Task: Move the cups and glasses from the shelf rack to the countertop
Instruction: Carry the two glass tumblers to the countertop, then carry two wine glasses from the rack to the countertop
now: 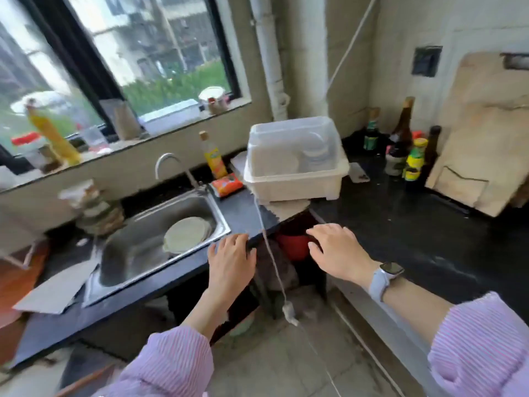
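A white plastic dish rack (294, 184) with a shut translucent lid stands in the corner of the dark countertop (400, 224). Pale dishes show dimly through the lid; I cannot make out cups or glasses. My left hand (230, 260) hovers palm down over the counter's front edge, fingers apart and holding nothing. My right hand (337, 250), with a watch on its wrist, is spread over the counter's inner corner, also holding nothing. Both hands are in front of and below the rack, apart from it.
A steel sink (137, 247) with a pale plate and a tap lies to the left. A yellow bottle (211, 156) and an orange packet (227, 184) sit beside the rack. Sauce bottles (406, 147) and cutting boards (481, 156) stand at the right. A cord (272, 259) hangs between my hands.
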{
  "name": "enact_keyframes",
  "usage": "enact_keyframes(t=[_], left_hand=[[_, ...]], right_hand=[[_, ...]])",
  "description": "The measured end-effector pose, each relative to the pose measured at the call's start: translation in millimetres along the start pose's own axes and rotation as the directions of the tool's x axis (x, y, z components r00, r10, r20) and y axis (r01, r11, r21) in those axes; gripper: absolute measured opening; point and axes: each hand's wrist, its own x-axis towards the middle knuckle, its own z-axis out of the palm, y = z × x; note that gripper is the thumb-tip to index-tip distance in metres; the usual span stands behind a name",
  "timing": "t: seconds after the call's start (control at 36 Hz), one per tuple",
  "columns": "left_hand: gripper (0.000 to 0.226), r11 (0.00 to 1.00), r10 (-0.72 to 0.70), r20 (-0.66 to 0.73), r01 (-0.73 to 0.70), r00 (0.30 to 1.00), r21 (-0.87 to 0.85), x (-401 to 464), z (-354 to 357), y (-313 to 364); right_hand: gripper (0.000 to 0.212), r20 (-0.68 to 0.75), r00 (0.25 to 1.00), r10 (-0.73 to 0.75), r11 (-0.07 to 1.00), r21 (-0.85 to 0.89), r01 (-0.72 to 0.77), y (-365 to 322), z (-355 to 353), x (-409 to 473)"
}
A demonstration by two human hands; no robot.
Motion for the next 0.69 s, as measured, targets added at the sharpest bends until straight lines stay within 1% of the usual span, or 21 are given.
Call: enact_keyframes(t=[0.08, 0.17, 0.22, 0.33, 0.44, 0.56, 0.64, 0.69], left_hand=[[0.041, 0.983, -0.173, -0.053, 0.175, 0.984, 0.051, -38.7, -38.7, -95.3], [0.037, 0.945, -0.317, -0.127, 0.325, 0.940, 0.047, -75.8, -74.6, -175.9], [0.034, 0.906, -0.412, -0.177, 0.422, 0.894, 0.020, -99.0, -94.3, -220.0], [0.031, 0.805, -0.580, -0.258, 0.592, 0.773, -0.037, -137.8, -120.8, -292.7], [0.032, 0.721, -0.683, -0.292, 0.683, 0.670, -0.120, -166.1, -132.0, -354.1], [0.030, 0.658, -0.739, -0.329, 0.735, 0.588, -0.164, -175.5, -140.8, -415.3], [0.030, 0.626, -0.757, -0.360, 0.763, 0.545, -0.160, -166.9, -151.5, -466.9], [0.031, 0.608, -0.769, -0.352, 0.780, 0.533, -0.149, -155.2, -161.1, -501.5]], right_hand=[[0.041, 0.067, 0.984, -0.166, 0.986, 0.022, 0.165, -95.6, 31.7, 25.3], [0.038, 0.086, 0.938, -0.336, 0.942, 0.008, 0.337, -181.9, 62.4, 43.6], [0.038, 0.112, 0.896, -0.429, 0.903, 0.029, 0.429, -234.0, 80.0, 52.8], [0.038, 0.137, 0.801, -0.583, 0.811, 0.045, 0.583, -324.5, 113.7, 69.4], [0.038, 0.170, 0.703, -0.690, 0.721, 0.075, 0.689, -403.9, 149.8, 91.2], [0.036, 0.175, 0.656, -0.734, 0.677, 0.123, 0.726, -476.4, 185.4, 120.4], [0.039, 0.180, 0.614, -0.769, 0.639, 0.164, 0.752, -526.4, 211.6, 148.0], [0.039, 0.190, 0.593, -0.782, 0.622, 0.183, 0.761, -559.1, 226.9, 170.0]])
